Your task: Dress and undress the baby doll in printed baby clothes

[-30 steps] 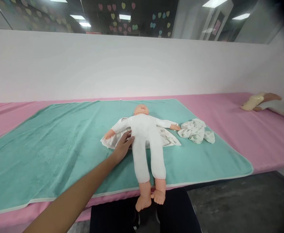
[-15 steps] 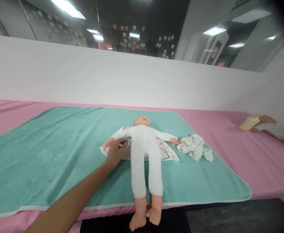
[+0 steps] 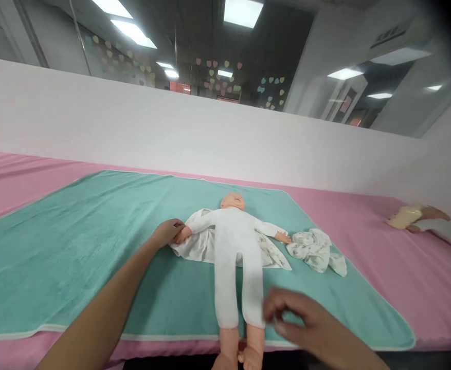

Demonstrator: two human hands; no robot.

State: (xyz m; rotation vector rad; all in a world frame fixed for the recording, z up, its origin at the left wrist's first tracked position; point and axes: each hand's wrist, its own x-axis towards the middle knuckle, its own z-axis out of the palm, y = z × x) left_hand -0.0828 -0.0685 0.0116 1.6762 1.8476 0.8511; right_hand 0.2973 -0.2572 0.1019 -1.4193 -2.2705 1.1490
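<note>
A baby doll with a white cloth body lies on its back, arms spread and feet towards me. Beneath its upper body is a spread white printed garment, partly hidden by the doll. My left hand is closed round the doll's hand on the left side, at the garment's edge. Somewhat blurred, my right hand hovers beside the doll's lower leg, its fingers curved and apart from the thumb, with nothing in it. A crumpled printed white cloth lies by the doll's other hand.
A teal mat covers much of the pink padded surface. Another doll-like figure lies partly in view at the far right. Behind stands a white wall with glass above it.
My left hand has moved left from beside the doll's torso to its hand. My right hand has come into view at lower right. The garment's left part looks spread differently, and the view has shifted.
</note>
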